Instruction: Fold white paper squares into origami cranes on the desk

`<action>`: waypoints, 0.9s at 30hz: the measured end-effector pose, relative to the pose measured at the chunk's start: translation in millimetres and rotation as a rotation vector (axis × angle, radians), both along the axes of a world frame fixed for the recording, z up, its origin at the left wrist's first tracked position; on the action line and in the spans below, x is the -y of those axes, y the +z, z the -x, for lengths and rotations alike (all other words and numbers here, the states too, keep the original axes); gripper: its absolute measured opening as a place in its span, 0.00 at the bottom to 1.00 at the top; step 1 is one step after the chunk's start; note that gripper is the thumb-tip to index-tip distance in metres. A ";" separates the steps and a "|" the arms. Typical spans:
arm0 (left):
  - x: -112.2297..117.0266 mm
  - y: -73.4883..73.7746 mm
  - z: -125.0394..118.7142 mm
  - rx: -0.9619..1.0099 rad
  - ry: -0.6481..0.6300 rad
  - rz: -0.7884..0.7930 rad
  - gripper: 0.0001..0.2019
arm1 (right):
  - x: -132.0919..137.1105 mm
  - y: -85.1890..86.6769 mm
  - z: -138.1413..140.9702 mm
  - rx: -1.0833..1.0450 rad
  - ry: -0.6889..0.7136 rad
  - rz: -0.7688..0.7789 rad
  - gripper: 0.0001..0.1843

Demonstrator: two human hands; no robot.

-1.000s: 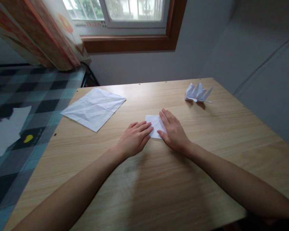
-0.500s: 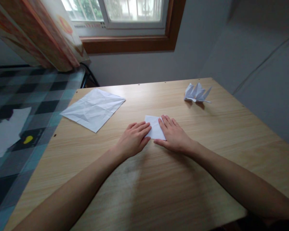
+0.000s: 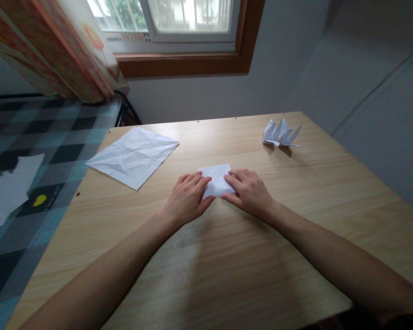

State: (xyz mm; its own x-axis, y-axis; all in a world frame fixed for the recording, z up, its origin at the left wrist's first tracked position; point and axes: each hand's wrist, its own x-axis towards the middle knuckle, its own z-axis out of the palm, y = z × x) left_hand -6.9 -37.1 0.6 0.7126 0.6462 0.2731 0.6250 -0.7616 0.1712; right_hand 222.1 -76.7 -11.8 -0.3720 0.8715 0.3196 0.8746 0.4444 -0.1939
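Note:
A small folded white paper (image 3: 217,178) lies in the middle of the wooden table (image 3: 296,238). My left hand (image 3: 187,198) rests on its left edge with the fingers curled down onto it. On its right edge lies my right hand (image 3: 249,190), thumb tucked under the near side and fingers bent over the top. Both hands grip the paper, and its near part is slightly lifted between them.
A creased, unfolded white sheet (image 3: 132,156) lies at the table's far left. A finished folded paper figure (image 3: 280,134) sits at the far right. Left of the table is a bed with a checked cover (image 3: 30,151) and loose paper (image 3: 7,190). A wall and a window stand behind.
My hands went from lying flat on the paper to curling round its edges. The right hand slid back toward me, and the paper shifted slightly left and rose at its near side.

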 end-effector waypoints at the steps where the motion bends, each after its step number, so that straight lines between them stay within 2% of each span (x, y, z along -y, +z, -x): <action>1: -0.3 -0.4 0.2 0.001 0.004 -0.011 0.22 | 0.1 0.9 -0.3 0.001 0.017 -0.007 0.28; 6: -1.2 -1.8 0.7 0.011 -0.012 -0.021 0.29 | -1.3 2.6 -1.7 0.080 0.121 -0.058 0.21; 11: -0.8 -0.9 0.8 0.003 -0.002 -0.030 0.26 | -2.5 -0.6 -2.6 0.143 0.252 -0.162 0.12; 18: -0.2 0.3 1.2 0.032 -0.026 -0.041 0.24 | 0.0 -1.8 -3.2 0.109 0.370 -0.253 0.14; 23: -0.8 -0.1 1.5 0.031 -0.033 -0.049 0.23 | -0.3 -1.7 -4.4 0.168 0.380 -0.353 0.15; 27: -1.2 -0.3 1.5 0.018 -0.034 -0.047 0.21 | -0.6 -2.8 -5.5 0.167 0.380 -0.369 0.15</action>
